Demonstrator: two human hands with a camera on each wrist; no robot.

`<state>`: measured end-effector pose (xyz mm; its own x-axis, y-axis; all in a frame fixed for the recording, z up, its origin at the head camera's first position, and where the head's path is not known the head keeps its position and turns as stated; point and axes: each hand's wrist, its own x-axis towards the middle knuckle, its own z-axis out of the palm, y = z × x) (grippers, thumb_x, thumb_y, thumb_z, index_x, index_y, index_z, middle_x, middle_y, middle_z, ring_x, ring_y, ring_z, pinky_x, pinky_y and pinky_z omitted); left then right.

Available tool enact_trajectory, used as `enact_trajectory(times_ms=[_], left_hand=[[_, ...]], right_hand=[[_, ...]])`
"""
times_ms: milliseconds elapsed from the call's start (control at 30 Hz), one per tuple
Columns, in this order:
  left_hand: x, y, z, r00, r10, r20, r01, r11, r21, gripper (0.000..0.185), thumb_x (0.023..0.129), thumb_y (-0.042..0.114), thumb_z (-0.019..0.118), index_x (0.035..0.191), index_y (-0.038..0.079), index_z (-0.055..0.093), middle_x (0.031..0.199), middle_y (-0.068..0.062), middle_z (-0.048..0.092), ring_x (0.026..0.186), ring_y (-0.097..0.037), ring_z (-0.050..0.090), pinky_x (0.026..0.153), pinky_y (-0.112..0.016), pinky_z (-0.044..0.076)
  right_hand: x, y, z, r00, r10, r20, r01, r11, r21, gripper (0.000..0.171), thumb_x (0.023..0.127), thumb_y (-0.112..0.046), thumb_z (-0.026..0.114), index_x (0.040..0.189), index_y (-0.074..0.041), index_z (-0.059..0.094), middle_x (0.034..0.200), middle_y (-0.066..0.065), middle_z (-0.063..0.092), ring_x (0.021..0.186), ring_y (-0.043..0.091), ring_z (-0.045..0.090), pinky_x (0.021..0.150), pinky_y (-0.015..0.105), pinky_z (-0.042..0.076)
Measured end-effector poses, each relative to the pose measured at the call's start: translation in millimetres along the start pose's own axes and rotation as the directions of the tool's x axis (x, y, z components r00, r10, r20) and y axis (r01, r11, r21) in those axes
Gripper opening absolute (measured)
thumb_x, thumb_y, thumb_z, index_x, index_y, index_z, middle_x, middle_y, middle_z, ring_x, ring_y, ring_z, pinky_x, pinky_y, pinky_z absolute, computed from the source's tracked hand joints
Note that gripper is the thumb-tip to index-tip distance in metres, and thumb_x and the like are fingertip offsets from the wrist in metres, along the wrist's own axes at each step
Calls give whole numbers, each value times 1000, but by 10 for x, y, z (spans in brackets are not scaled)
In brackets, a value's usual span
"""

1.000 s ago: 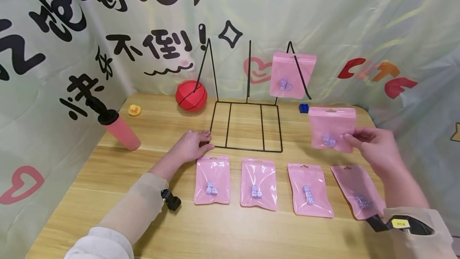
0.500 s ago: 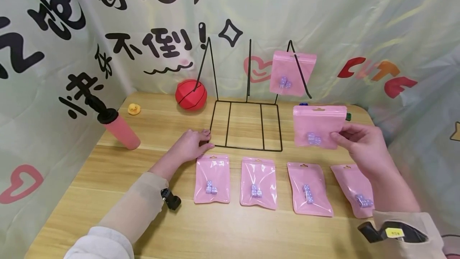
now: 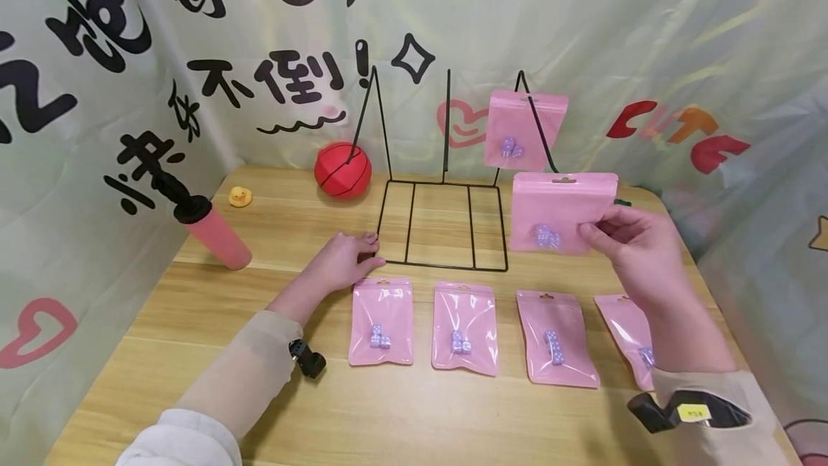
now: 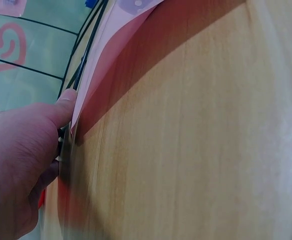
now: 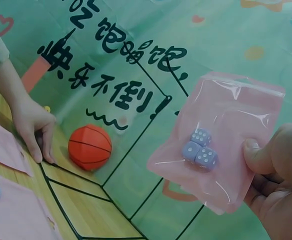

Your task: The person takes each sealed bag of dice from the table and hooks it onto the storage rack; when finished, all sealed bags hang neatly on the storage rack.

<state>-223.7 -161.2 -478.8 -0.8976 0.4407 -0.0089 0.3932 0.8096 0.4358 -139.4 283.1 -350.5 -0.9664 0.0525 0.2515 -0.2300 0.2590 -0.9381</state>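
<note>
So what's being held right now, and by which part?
The right hand pinches a pink bag of dice by its lower right corner. The left hand rests on the wire rack's front left corner.

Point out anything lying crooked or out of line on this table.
Only the rightmost pouch in the row of four lies tilted, partly under the right arm. The other three lie straight, and one pouch hangs on the wire rack.

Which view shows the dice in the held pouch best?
The right wrist view: three purple dice show clearly with their pips through the held pouch, pinched by the right hand. The head view shows them small. The left wrist view misses them.
</note>
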Motion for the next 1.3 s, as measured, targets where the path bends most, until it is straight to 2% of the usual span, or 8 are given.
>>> enact_trajectory(times_ms=[100, 300, 367, 667, 967, 1100, 1300], left_hand=[[0, 4, 0, 1000, -4, 4, 4, 1000, 0, 52, 102, 39, 73, 141, 7, 66, 150, -10, 57, 145, -23, 47, 124, -53, 30], [4, -8, 11, 1000, -7, 3, 7, 1000, 0, 51, 102, 39, 72, 142, 7, 66, 151, -10, 56, 145, -23, 48, 125, -53, 29], [2, -9, 13, 1000, -8, 1, 8, 1000, -1, 51, 102, 39, 73, 141, 7, 66, 151, -10, 57, 145, -23, 48, 124, -53, 30], [4, 4, 16, 1000, -11, -3, 11, 1000, -18, 51, 102, 38, 74, 141, 7, 66, 150, -10, 58, 144, -23, 49, 123, -52, 31], [2, 20, -6, 1000, -19, 7, 20, 999, -39, 50, 102, 37, 74, 141, 6, 66, 149, -10, 58, 144, -24, 49, 124, -50, 30], [-1, 18, -4, 1000, -20, 8, 20, 999, -37, 50, 102, 37, 73, 141, 6, 66, 149, -11, 58, 144, -24, 49, 124, -49, 30], [-2, 28, 2, 1000, -26, 5, 26, 999, -35, 49, 103, 36, 73, 141, 5, 66, 149, -11, 58, 144, -25, 49, 125, -51, 29]], right_hand=[[25, 0, 25, 1000, 0, -7, 1, 999, 34, 16, 96, 3, 75, 113, 2, 78, 93, -1, 76, 80, 15, 65, 74, 15, 57], [85, 28, 85, 1000, -14, 2, 13, 986, 164, 12, 94, 7, 75, 104, 3, 79, 88, 1, 76, 76, 12, 65, 70, 15, 57], [106, 42, 109, 1000, -10, 2, 9, 985, 174, 11, 94, 7, 75, 103, 2, 79, 87, 1, 75, 75, 12, 64, 69, 15, 56], [244, 84, 185, 1000, 22, -9, -20, 983, 180, 7, 94, 4, 76, 99, 0, 78, 86, 0, 75, 75, 11, 65, 66, 16, 54], [420, 99, 222, 999, 33, -38, -29, 996, 83, 7, 96, -2, 77, 103, 0, 78, 87, -2, 75, 77, 11, 63, 66, 16, 52], [501, 109, 269, 998, 31, -62, -26, 997, 71, 6, 96, -2, 77, 102, 0, 79, 86, -4, 75, 78, 9, 65, 68, 17, 53], [627, 113, 347, 997, 40, -65, -33, 994, 108, 6, 98, -2, 75, 96, -6, 79, 87, -2, 75, 81, 11, 65, 71, 18, 54]])
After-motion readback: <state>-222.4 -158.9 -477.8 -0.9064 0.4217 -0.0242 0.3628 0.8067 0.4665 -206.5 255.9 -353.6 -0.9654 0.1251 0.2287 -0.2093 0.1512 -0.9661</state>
